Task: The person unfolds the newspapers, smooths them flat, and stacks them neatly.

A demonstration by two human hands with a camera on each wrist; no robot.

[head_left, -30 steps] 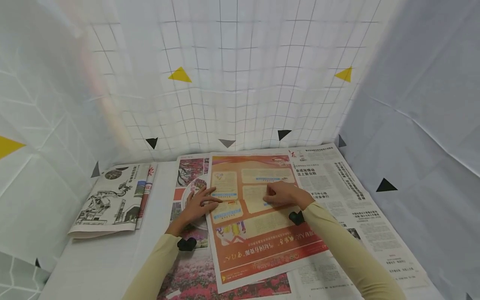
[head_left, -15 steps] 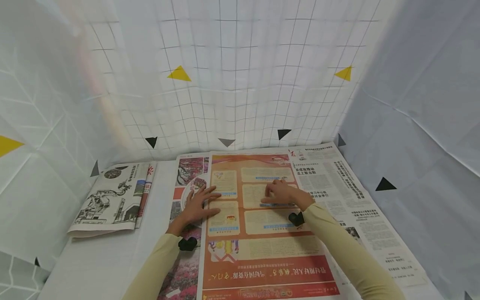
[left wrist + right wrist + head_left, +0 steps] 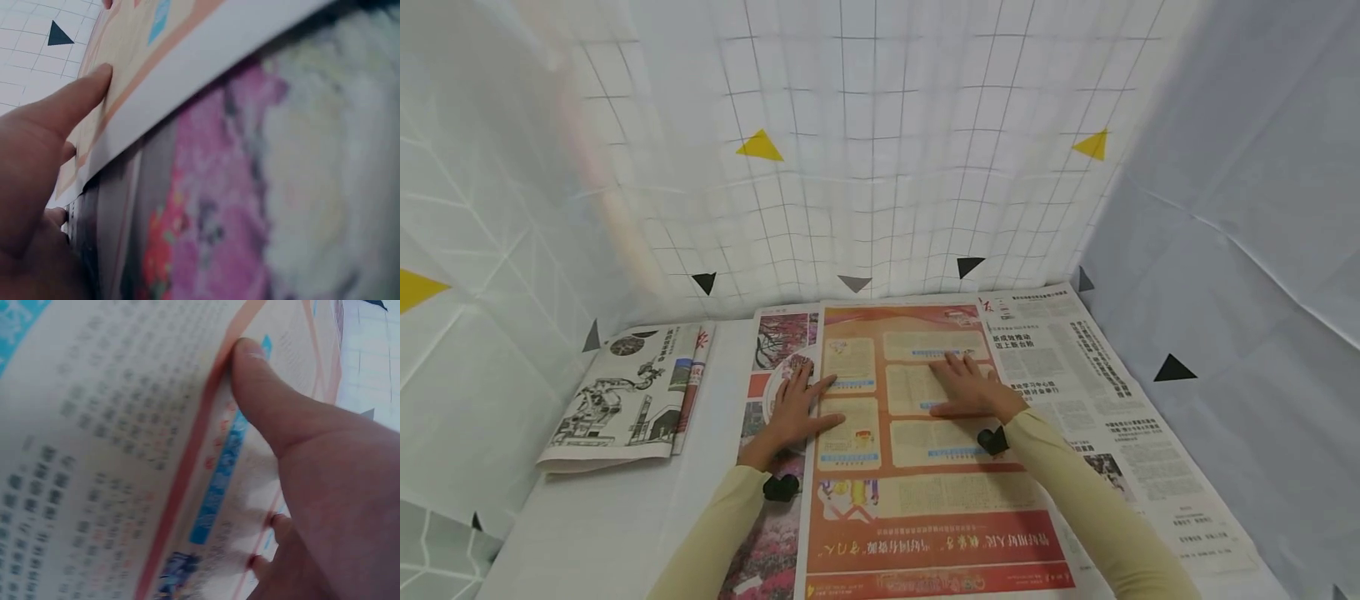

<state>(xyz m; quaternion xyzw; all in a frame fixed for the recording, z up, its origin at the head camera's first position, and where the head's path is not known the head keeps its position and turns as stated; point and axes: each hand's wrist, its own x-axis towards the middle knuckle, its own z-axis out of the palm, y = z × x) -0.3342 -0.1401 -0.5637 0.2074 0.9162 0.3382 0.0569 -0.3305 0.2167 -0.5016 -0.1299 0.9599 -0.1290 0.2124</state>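
Observation:
An orange-and-red newspaper page (image 3: 925, 492) lies flat on top of a wider, opened newspaper (image 3: 1120, 400). My left hand (image 3: 792, 414) rests with spread fingers across the left edge of the orange page; in the left wrist view the thumb (image 3: 87, 94) touches that page, and the flower pictures (image 3: 219, 206) of the sheet below show beside it. My right hand (image 3: 973, 392) lies spread on the page's right half. In the right wrist view its thumb (image 3: 269, 394) presses on the printed columns. Neither hand grips anything.
A folded newspaper (image 3: 617, 400) with a robot-arm drawing lies on the white table (image 3: 602, 517) at the left. A gridded white sheet (image 3: 880, 167) hangs behind the table, and a grey-white sheet (image 3: 1240, 250) closes the right side.
The orange page's near part has swung left and now lies straighter and flatter. My right hand's curled fingers have spread out on it. My left fingers have shifted slightly and remain spread.

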